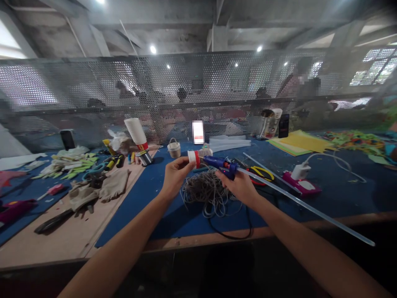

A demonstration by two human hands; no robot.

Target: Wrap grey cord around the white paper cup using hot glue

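Note:
My left hand [176,174] is closed around a small white paper cup with a red band [194,158], partly wrapped in grey cord and held sideways above the table. My right hand [238,186] grips a blue glue gun [221,164] whose nozzle points left at the cup. A long clear glue stick [310,207] runs out of the gun's back toward the lower right. Under both hands lies a loose heap of grey cord [208,192] on the blue mat [335,198].
A stack of white cups [136,133] leans at the left, with a small cord-wrapped basket [174,148] beside it. Gloves [99,188], pliers and green scraps lie left. Yellow-handled scissors [263,173], a white plug [300,170] and yellow sheets [299,142] sit right. A mesh screen [198,91] stands behind.

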